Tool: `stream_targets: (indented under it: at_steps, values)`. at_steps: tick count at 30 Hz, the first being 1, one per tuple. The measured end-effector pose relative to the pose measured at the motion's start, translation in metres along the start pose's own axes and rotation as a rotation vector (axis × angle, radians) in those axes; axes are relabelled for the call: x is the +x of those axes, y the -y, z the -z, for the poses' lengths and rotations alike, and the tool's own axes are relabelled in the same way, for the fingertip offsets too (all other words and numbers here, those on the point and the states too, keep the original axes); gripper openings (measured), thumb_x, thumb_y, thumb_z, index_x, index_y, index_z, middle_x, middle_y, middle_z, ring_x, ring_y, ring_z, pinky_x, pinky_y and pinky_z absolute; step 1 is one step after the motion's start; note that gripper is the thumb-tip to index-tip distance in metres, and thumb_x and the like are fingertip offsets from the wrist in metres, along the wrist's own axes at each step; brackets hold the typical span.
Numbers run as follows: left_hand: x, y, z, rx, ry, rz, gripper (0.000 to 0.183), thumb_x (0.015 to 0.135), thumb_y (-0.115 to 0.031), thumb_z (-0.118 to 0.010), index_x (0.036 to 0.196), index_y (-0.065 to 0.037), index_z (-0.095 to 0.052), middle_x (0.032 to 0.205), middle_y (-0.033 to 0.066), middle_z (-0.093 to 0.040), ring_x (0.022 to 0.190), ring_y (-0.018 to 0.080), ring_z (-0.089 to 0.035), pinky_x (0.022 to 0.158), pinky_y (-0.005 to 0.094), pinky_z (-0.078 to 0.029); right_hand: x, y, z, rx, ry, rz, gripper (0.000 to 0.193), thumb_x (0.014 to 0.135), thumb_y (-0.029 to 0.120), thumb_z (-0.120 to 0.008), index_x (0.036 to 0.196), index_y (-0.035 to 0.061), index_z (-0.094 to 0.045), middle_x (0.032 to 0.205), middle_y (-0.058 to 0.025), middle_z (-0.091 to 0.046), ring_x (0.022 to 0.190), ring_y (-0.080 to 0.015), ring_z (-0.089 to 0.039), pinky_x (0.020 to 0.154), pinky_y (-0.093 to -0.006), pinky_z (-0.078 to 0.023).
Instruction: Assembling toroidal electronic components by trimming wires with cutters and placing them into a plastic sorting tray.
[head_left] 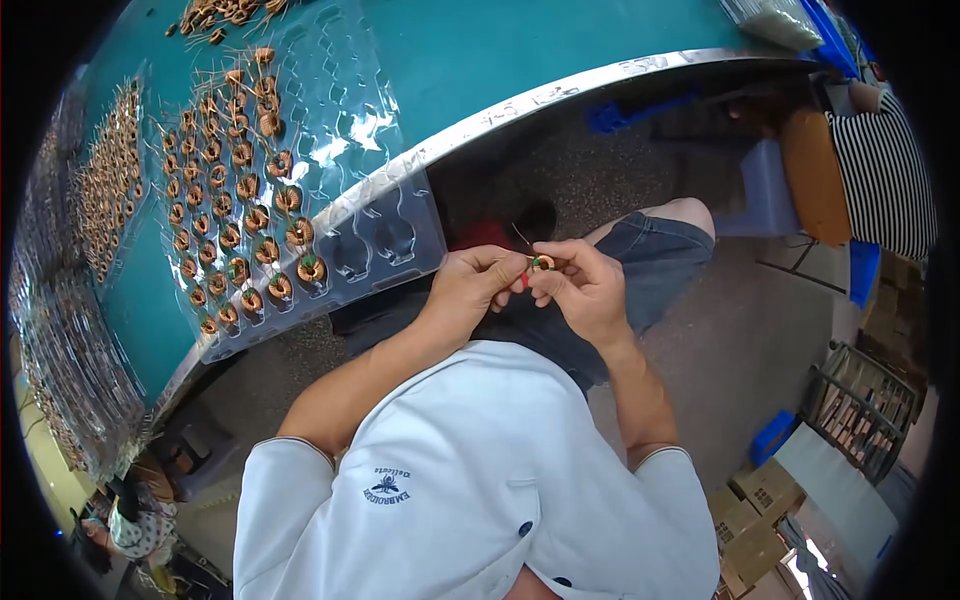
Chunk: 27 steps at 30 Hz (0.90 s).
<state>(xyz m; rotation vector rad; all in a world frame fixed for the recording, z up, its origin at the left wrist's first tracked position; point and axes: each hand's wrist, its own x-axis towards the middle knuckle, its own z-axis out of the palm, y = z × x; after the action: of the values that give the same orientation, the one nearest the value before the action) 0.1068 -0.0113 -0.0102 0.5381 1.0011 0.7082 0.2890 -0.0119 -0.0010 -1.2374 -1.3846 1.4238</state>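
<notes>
The right hand [590, 285] has its thumb and forefinger closed on a small copper-wound ring coil [543, 265], holding it from the right, in front of the person's body. The left hand [478, 285] has thumb and forefinger pinched together at the coil's left edge; whether they grip the coil itself or one of its leads cannot be told. A thin wire [520, 234] sticks up just beyond the fingertips. Below the hands are dark shorts [650, 255] and a light shirt [470, 430].

To the left, a clear plastic tray [425, 215] overhangs the near white edge of a teal table [480, 60]. Rows of copper coils [257, 220] fill its left part, while the pockets nearest the hands are bare. Farther left lie a second group of coils [112, 165] and a tall stack of trays [80, 345]. A loose coil heap [225, 12] sits at the far left of the table. Well to the right, a person in a striped top [885, 175] is beside a bluish stool [768, 195].
</notes>
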Motion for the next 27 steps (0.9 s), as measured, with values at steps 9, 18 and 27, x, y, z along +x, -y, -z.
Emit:
stream_targets:
  at_steps: [9, 18, 27]
  values:
    - [0.001, 0.002, -0.002, -0.199, -0.019, 0.135, 0.021, 0.094, -0.024, -0.065, 0.091, -0.004, -0.067, 0.071, -0.0017, -0.058, 0.059, 0.0049, -0.046, 0.054, 0.0192, -0.037, 0.006, -0.004, 0.013, -0.422, -0.059, 0.269, 0.025, 0.081, 0.006, -0.076, 0.103, -0.0016, -0.066, 0.082, -0.0090, -0.066, 0.066, -0.0129, -0.065, 0.055, -0.0221, -0.052]
    - [0.009, 0.005, 0.006, 0.158, -0.072, -0.093, 0.023, 0.094, -0.025, -0.065, 0.098, -0.002, -0.067, 0.077, 0.0009, -0.060, 0.067, 0.0063, -0.051, 0.061, 0.0187, -0.041, 0.004, -0.013, 0.010, -0.444, -0.079, 0.265, 0.022, 0.079, 0.004, -0.076, 0.098, -0.0008, -0.066, 0.083, -0.0105, -0.066, 0.067, -0.0170, -0.065, 0.056, -0.0256, -0.051]
    - [0.020, 0.005, 0.003, 0.408, -0.105, -0.442, 0.015, 0.090, -0.012, -0.064, 0.085, 0.001, -0.071, 0.094, 0.0061, -0.064, 0.090, 0.0162, -0.061, 0.079, 0.0279, -0.048, 0.003, -0.007, 0.001, -0.447, -0.069, 0.315, 0.018, 0.078, 0.003, -0.075, 0.093, 0.0000, -0.066, 0.083, -0.0114, -0.066, 0.067, -0.0198, -0.066, 0.056, -0.0273, -0.052]
